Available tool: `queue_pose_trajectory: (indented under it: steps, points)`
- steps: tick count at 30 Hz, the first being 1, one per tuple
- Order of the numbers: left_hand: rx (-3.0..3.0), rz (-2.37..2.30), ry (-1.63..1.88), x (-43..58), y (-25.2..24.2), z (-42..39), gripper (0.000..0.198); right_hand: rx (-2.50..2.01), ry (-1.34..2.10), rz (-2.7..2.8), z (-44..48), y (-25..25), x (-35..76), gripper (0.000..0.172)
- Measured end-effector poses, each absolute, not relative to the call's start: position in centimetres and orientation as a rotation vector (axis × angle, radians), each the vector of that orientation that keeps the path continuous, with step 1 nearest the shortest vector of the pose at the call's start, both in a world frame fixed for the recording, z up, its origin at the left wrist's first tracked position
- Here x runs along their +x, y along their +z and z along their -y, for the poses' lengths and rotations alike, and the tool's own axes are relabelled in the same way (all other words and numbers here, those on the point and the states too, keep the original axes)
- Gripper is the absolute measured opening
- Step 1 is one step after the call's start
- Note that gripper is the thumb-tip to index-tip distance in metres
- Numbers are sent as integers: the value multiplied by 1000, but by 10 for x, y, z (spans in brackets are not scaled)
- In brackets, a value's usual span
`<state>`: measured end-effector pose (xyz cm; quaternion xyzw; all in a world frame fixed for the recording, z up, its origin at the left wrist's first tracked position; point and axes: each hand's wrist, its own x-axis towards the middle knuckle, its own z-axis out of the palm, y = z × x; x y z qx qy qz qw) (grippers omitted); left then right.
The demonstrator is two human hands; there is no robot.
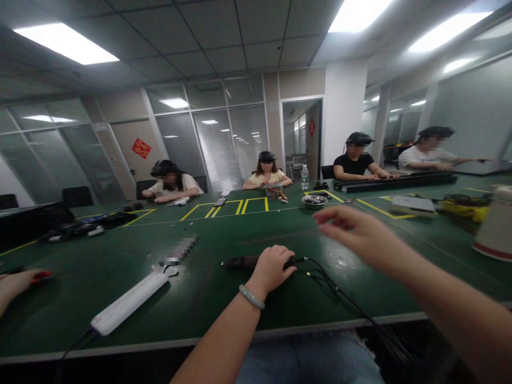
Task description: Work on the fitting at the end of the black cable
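Observation:
Under my left hand (274, 266), which wears a jade-coloured bangle, lies a black corded electric screwdriver (242, 262). My fingers wrap over its cable end, and its bit end points left along the green table. My right hand (352, 229) is raised over the table to the right, slightly blurred. Its fingers reach left, with a gap between them and the thumb, and I see nothing in them. Just beyond its fingertips is a small metal bowl (314, 201) with dark contents I cannot make out. A tiny bright piece (308, 274) lies near the screwdriver's cable (332, 282).
A white power strip (130, 301) and a phone-like object (182, 250) lie to my left. Another person's hand (20, 285) holds something red at the left edge. Several people sit across the table. A water bottle (304, 177) and a large pale container (496, 226) stand farther right.

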<state>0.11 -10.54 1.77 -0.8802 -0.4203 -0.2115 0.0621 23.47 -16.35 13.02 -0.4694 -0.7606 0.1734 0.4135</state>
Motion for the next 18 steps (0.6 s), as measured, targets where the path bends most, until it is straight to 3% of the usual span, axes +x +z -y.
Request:
queue_pose_trajectory:
  steps: [3, 6, 9, 11, 14, 18]
  points:
    - [-2657, 1253, -605, 7, 18, 107, 30, -1449, 434, 2194, 143, 81, 226, 14]
    - [-2638, 1235, -590, 13, 17, 106, 26, -1648, 375, 2304, 120, 31, 223, 19]
    - [-2614, 1264, -593, 16, 15, 104, 20, -1701, 387, 2368, 103, 14, 224, 11]
    - [-2615, 1303, -578, 16, 14, 102, 18, -1570, 645, 2472, 93, 18, 224, 8]
    - [-2618, 1356, -546, 16, 14, 101, 17, -1217, 1192, 2446, 78, 29, 221, 18]
    - [-2601, 1402, -512, 17, 13, 99, 18, -971, 1428, 2161, 60, 29, 210, 31]
